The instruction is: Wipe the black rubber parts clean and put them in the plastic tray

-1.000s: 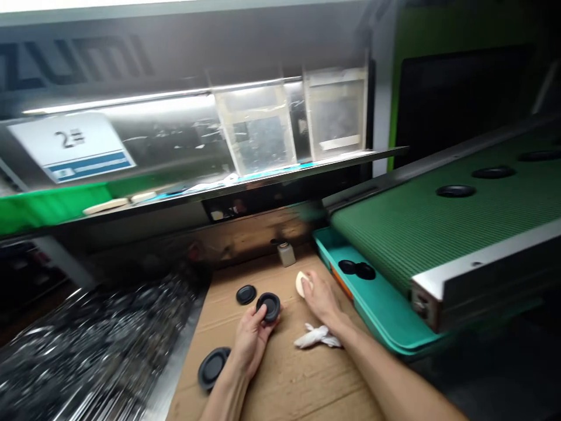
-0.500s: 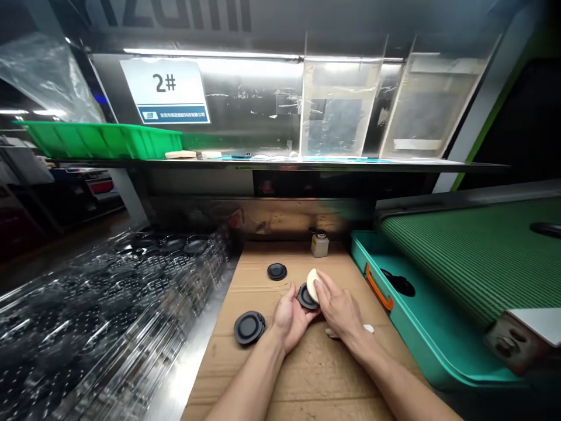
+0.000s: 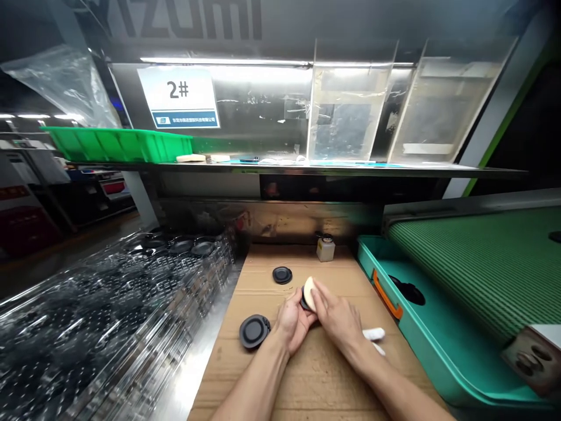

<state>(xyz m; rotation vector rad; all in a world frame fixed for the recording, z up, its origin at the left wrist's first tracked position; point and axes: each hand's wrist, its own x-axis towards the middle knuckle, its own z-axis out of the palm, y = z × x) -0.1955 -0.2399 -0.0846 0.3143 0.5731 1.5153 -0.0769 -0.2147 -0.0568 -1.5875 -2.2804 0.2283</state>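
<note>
My left hand [image 3: 293, 321] cups a black round plastic lid [image 3: 304, 300], its fingers closed around the lower side. My right hand [image 3: 337, 316] pinches a cream-coloured round sponge pad [image 3: 309, 293] and presses it against the lid, covering most of it. Another black lid [image 3: 282, 275] lies on the cardboard [image 3: 324, 380] beyond my hands. A larger black round lid [image 3: 254, 331] rests on the left, near my left wrist. Behind my right wrist a white object [image 3: 374, 334] sticks out, partly hidden.
A small bottle [image 3: 325, 248] with a dark cap stands at the back. Stacked clear trays [image 3: 175, 304] with black parts fill the left. A teal bin [image 3: 438, 345] with an orange handle [image 3: 386, 295] and a green conveyor belt [image 3: 473, 257] are on the right. A shelf [image 3: 324, 170] holds a green tray [image 3: 118, 145].
The sponge pad has tilted and now covers more of the lid. The whole view has shifted slightly, and more of the white object shows beside my right wrist.
</note>
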